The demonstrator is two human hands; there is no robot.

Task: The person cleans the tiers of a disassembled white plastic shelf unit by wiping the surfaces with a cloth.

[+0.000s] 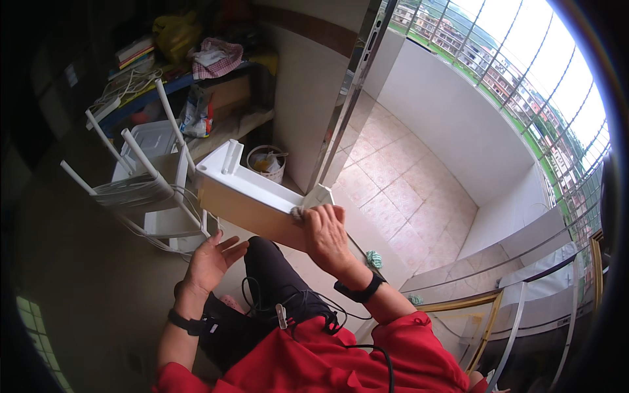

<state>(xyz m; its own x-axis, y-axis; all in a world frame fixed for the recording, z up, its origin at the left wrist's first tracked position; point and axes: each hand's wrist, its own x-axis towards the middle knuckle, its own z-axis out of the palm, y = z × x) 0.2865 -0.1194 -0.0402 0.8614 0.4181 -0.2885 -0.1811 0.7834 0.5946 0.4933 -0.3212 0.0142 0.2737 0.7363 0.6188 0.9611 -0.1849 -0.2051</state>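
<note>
A white plastic frame piece (pixel 260 184) with upright corner posts and a tan side panel (pixel 245 216) lies above my legs. My right hand (pixel 327 236) is closed on its near right corner, with a small grey-brown scrubber or wad (pixel 298 214) pressed between the fingers and the edge. My left hand (pixel 214 258) is raised below the panel's left end, fingers apart, holding nothing. To the left stands a white frame (pixel 184 211) with long tubular legs (pixel 140 152), and whitish cord (pixel 132 192) is wound round them.
A cluttered shelf (pixel 172 86) holds books, cables and a checked cloth (pixel 216 58). Beneath the shelf is a plastic packet (pixel 198 115). A round basket (pixel 267 162) stands by the wall. A metal door frame (pixel 344 118) borders the tiled balcony. Dark cables (pixel 304 294) cross my lap.
</note>
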